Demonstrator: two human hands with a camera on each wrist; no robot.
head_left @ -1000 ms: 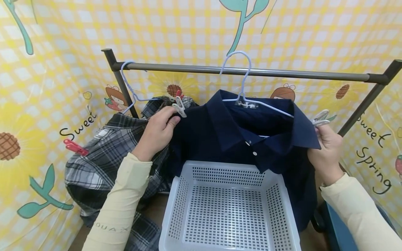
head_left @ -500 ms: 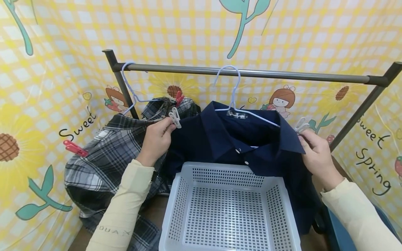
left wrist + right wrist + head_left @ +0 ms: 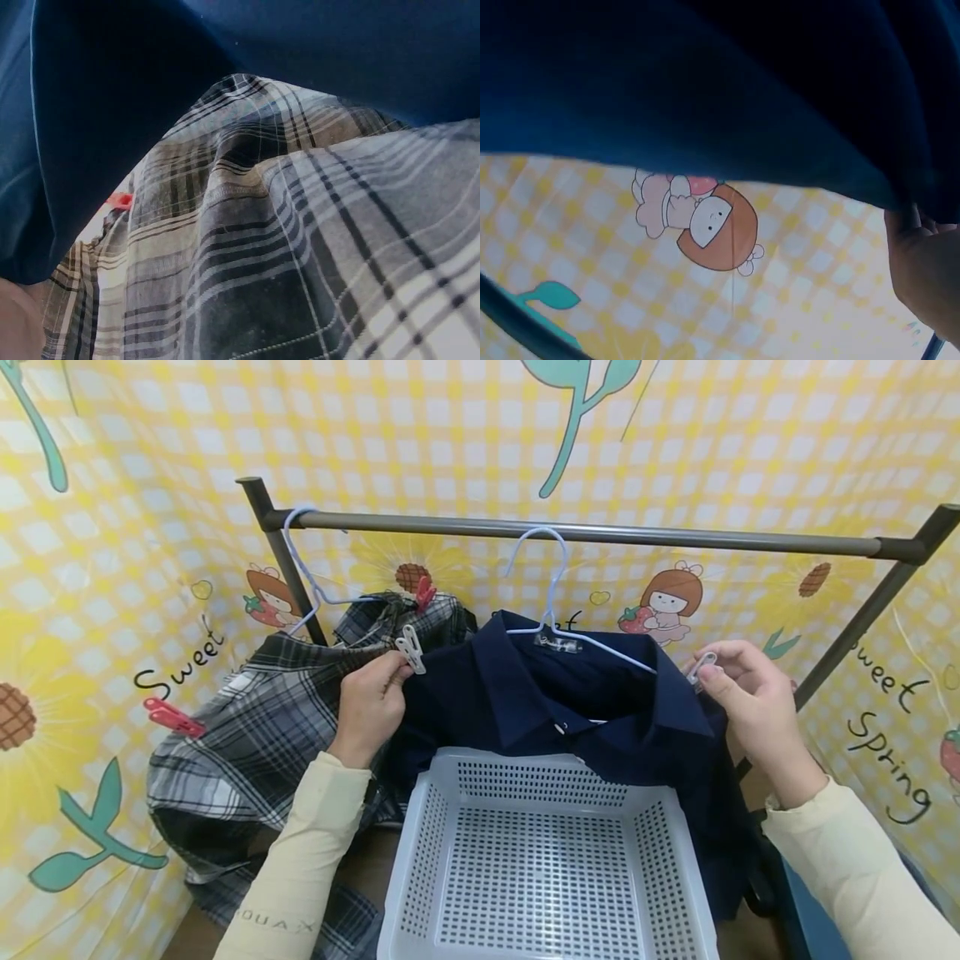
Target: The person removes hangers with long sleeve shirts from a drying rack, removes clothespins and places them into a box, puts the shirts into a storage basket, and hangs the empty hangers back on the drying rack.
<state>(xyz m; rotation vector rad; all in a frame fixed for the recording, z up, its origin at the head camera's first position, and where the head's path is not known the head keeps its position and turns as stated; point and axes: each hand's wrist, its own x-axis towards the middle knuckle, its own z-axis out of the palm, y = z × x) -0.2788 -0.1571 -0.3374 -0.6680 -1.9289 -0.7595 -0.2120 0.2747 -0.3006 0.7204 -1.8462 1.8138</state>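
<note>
A navy collared shirt hangs on a pale blue wire hanger, whose hook overlaps the rail; whether it rests over it I cannot tell. My left hand pinches the shirt's left shoulder beside a white clothespin. At the opposite shoulder, my right hand holds another white clothespin between thumb and fingers. From underneath, the right wrist view shows that hand at the edge of the dark cloth. In the left wrist view, navy cloth covers the top, with only a sliver of hand visible.
A metal rail crosses the back. On its left, a grey plaid shirt hangs from another hanger with red clothespins. A white perforated basket stands in front. Something blue is at lower right.
The navy shirt and hanger have come down and left, the hook dropping from above the rail to its level. Both hands moved with it, and my right fingers shifted around the clothespin.
</note>
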